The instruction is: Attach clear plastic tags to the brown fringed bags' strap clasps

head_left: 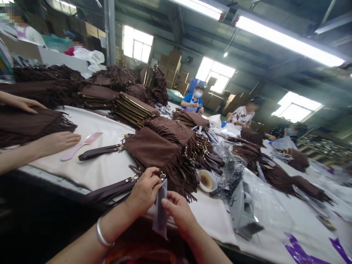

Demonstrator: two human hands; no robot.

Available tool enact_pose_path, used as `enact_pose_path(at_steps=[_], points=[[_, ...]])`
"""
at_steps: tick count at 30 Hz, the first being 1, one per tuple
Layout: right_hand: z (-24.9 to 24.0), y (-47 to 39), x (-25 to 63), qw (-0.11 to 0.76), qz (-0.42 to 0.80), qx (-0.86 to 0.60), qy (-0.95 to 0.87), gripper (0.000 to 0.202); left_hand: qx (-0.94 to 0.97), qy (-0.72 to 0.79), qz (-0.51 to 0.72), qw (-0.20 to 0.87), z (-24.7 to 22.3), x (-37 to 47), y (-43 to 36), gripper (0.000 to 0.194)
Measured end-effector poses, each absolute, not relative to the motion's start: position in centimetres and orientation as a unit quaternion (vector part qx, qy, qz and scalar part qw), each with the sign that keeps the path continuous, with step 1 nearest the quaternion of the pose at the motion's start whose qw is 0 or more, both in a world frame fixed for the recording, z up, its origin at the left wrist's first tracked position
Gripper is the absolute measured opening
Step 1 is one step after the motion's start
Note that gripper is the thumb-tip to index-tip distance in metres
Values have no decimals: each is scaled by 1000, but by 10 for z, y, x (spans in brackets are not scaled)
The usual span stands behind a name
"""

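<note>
My left hand [145, 189], with a silver bangle on the wrist, pinches the top of a narrow clear plastic sleeve [160, 220]. A dark brown strip, apparently a wrist strap, shows through the plastic. From the other side, my right hand [178, 209] grips the sleeve's edge between thumb and fingers. The sleeve hangs nearly upright in front of the table edge. Just beyond my hands lies a brown fringed bag [152, 146] on a pile of similar bags. Dark wrist straps [110, 190] with metal clips lie beside my left hand.
At left, a co-worker's hands [59, 143] are at a fringed bag [30, 124], near a pink comb [82, 146]. A white bowl [206, 181] of brown stuff and a grey metal box [244, 212] stand to the right. Stacked zipped bags [134, 110] rise behind.
</note>
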State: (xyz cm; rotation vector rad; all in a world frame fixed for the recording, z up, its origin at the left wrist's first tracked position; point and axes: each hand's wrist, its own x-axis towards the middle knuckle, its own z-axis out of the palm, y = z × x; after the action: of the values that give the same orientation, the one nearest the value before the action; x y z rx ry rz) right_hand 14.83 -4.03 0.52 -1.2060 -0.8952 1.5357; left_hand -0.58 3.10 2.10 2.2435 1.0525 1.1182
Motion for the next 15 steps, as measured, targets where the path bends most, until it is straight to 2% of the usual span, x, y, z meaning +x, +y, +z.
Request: enact_pose_path(at_steps=[11, 15], points=[[12, -12, 134, 491, 616, -541, -296, 47, 822, 453, 316, 138, 28, 6, 45, 22], [9, -17, 129, 467, 615, -552, -315, 41, 824, 477, 293, 91, 26, 9, 51, 22]])
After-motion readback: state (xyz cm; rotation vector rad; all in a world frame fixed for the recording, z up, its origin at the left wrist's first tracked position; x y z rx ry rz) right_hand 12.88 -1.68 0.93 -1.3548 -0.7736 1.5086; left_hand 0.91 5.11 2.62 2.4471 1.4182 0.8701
